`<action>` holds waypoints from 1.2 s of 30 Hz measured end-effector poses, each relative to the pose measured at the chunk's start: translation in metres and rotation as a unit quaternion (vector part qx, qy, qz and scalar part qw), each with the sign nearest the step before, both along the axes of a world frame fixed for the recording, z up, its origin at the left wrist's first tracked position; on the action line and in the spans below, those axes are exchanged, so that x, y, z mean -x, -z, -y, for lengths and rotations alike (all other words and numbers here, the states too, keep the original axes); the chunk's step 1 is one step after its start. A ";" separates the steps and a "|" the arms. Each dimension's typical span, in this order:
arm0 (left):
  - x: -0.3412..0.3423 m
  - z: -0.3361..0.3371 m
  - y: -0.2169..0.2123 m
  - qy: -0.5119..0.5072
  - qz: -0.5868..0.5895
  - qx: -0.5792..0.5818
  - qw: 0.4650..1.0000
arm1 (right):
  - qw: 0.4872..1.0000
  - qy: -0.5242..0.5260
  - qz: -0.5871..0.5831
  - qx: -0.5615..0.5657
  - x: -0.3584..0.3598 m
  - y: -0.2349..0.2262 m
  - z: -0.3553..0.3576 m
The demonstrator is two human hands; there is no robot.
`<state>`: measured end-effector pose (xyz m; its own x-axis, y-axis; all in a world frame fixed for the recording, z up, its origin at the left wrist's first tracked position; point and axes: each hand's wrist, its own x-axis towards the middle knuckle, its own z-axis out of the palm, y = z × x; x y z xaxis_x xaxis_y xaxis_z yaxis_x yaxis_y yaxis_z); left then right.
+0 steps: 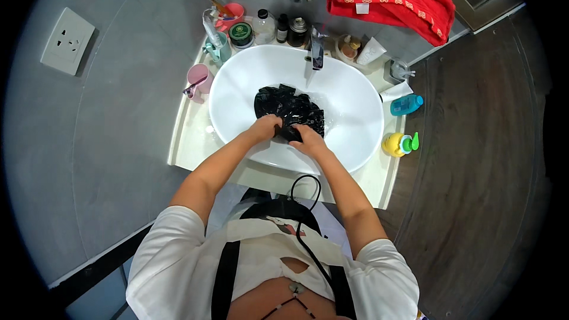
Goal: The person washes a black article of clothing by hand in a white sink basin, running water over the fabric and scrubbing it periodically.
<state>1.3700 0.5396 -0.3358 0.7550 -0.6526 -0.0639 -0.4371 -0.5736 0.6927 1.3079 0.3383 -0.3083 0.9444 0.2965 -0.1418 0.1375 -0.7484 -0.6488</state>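
A shiny, crumpled black cloth point(287, 104) lies wet in the white washbasin point(231, 98), in some water. Its exact kind is not clear. My left hand point(267, 125) grips its near left edge with the fingers curled into the folds. Close by on the right, my right hand point(309, 140) holds the near edge too, its fingertips partly hidden in the cloth. Above the basin's far side stands the metal tap point(317, 53), and a thin stream of water seems to fall from it.
Along the back left stand a pink cup point(200, 77), a green-lidded jar point(241, 34) and several bottles. To the right are a blue bottle point(406, 105) and a yellow pump bottle point(396, 144). A red towel point(385, 0) hangs above; a wall socket point(67, 41) is at left.
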 end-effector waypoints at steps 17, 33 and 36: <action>-0.064 -0.051 -0.130 -0.219 0.026 0.043 0.974 | 0.959 0.057 -0.126 -0.246 -0.049 -0.147 -0.017; -0.076 0.030 -0.211 -0.089 -0.048 0.362 0.927 | 0.735 0.176 -0.144 -0.639 -0.029 -0.155 -0.008; -0.077 0.041 -0.129 -0.083 0.084 0.240 0.964 | 0.760 0.270 -0.192 -0.559 -0.013 -0.109 0.014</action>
<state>1.4467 0.4987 -0.2065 0.8252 -0.4457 0.3469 -0.4954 -0.2761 0.8236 1.3206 0.3241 -0.1990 0.9237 0.0193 -0.3826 -0.3547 0.4200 -0.8353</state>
